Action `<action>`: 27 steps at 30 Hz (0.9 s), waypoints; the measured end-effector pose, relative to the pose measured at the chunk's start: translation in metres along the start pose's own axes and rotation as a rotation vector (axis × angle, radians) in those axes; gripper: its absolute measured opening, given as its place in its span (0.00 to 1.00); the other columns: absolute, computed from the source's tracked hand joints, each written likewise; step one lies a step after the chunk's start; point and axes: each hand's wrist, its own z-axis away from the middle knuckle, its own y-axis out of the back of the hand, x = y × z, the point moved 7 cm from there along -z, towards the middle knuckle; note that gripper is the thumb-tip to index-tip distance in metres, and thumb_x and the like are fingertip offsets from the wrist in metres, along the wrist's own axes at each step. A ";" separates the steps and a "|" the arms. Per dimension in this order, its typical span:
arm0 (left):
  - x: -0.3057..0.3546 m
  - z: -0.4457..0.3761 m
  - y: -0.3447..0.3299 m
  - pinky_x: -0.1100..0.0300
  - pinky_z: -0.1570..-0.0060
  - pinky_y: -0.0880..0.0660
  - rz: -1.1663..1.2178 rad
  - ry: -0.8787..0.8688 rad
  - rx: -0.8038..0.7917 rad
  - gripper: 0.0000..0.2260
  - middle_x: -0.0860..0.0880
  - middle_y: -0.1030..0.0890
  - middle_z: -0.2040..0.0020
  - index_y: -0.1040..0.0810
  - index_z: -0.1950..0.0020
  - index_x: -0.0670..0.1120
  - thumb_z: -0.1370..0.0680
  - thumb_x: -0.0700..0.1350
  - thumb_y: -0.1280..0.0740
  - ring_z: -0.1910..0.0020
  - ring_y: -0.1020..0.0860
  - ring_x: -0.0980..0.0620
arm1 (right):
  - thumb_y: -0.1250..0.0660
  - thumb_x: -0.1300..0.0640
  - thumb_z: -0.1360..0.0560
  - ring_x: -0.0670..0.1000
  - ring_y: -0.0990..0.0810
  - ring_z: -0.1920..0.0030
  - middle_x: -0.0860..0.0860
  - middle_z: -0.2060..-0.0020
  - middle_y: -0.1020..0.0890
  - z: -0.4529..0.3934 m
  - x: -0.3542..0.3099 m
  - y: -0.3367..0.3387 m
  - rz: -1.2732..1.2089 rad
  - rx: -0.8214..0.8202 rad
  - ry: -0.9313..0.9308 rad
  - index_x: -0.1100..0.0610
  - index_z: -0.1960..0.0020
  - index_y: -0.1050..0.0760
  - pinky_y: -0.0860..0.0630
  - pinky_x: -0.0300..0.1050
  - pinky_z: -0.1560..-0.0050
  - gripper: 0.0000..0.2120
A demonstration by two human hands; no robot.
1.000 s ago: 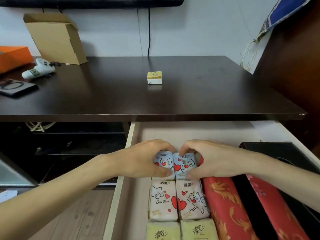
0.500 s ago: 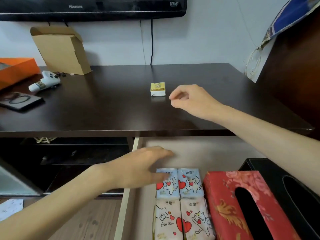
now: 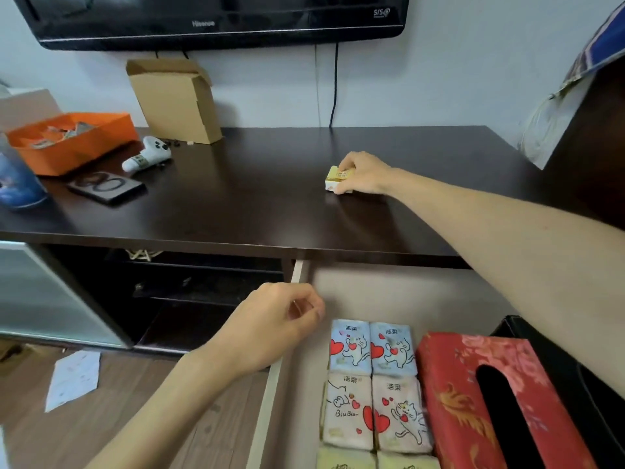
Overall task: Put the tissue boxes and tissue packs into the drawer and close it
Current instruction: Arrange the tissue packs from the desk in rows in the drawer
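My right hand (image 3: 363,174) is closed around a small yellow tissue pack (image 3: 334,179) that rests on the dark tabletop (image 3: 253,198). Below the tabletop the drawer (image 3: 270,394) stands pulled out. Inside it lie two blue cartoon tissue packs (image 3: 372,346), two cream ones (image 3: 372,412) and two yellow ones (image 3: 375,460) in rows. Beside them sit a red patterned tissue box (image 3: 490,401) and a black tissue box (image 3: 581,377) at the right. My left hand (image 3: 270,330) hovers over the drawer's left rim with its fingers loosely curled and nothing in it.
On the tabletop's left stand an orange box (image 3: 71,140), a white game controller (image 3: 147,157), a black flat device (image 3: 106,189) and a blue bottle (image 3: 17,184). A cardboard box (image 3: 174,99) leans at the wall under the television (image 3: 216,18). A paper (image 3: 72,379) lies on the floor.
My right hand left the drawer, reached up across the tabletop and closed on the yellow pack. My left hand let go of the blue packs and drew back to the drawer's left rim.
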 end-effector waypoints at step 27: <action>0.049 0.168 -0.042 0.60 0.55 0.26 -0.024 -0.132 0.021 0.05 0.66 0.19 0.52 0.17 0.49 0.57 0.22 0.51 0.33 0.49 0.22 0.64 | 0.32 0.31 0.26 0.42 0.31 0.42 0.39 0.49 0.24 0.417 -0.010 -0.054 0.148 -0.319 0.284 0.43 0.51 0.24 0.35 0.38 0.38 0.17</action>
